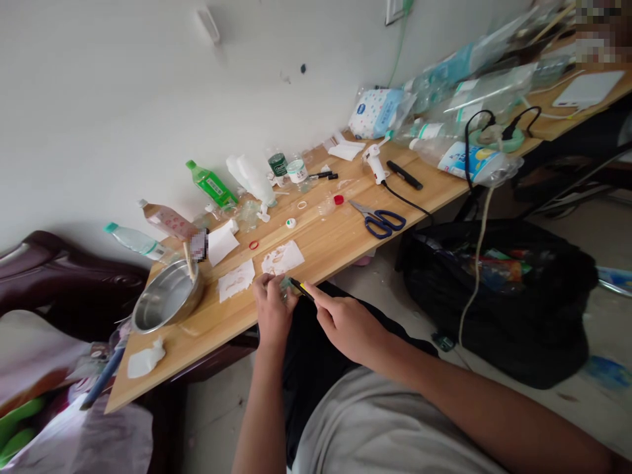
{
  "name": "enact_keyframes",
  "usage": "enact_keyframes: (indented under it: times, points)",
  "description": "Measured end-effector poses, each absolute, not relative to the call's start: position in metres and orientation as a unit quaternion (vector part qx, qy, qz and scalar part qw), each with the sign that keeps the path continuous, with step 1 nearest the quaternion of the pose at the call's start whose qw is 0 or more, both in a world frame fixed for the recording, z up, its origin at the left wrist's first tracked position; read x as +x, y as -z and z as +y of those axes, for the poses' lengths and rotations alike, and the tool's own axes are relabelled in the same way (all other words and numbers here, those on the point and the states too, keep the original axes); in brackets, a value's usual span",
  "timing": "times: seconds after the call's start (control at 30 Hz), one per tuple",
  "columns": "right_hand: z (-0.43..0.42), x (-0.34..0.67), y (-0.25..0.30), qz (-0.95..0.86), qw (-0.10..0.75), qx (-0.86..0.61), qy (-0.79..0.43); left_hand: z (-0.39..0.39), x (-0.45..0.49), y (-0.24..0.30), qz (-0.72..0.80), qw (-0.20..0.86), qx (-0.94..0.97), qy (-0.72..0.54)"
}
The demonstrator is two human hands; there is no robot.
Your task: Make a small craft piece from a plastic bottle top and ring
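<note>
At the table's front edge, over my lap, my left hand (274, 304) is closed around a small clear plastic piece (285, 287), apparently part of a bottle. My right hand (348, 322) grips a black utility knife with a yellow part (302, 289). Its tip points left and meets the plastic piece or lies right beside it; the exact contact is too small to tell. Just beyond my left hand lie two stained paper tissues (283, 258). A red ring (253, 245) and a white-and-green cap (291, 223) are farther back.
A steel basin (165, 297) stands at the table's left end. Blue-handled scissors (379, 220), a white glue gun (374, 163) and a black marker-like stick (404, 174) lie to the right. Several bottles, including a green one (211, 184), line the wall. A black bag (498, 316) sits on the floor.
</note>
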State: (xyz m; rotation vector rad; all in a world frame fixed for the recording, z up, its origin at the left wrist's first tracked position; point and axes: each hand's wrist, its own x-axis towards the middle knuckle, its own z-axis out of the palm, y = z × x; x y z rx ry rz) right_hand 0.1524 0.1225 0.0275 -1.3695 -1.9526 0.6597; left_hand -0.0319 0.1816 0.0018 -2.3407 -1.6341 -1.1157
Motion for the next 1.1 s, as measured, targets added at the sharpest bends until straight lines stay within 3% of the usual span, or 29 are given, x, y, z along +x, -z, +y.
enact_keyframes:
  times: [0.23,0.77,1.1]
  points:
    - [0.122,0.152,-0.034,-0.756,0.275,-0.537,-0.254,0.182,-0.031,0.0,-0.537,0.051,-0.761,0.361]
    - [0.11,0.145,-0.015,-0.77,0.258,-0.534,-0.234,0.188,-0.029,0.0,-0.552,0.056,-0.743,0.374]
    - [0.103,0.151,0.012,-0.75,0.392,-0.495,-0.199,0.189,-0.046,-0.011,-0.518,-0.004,-0.769,0.376]
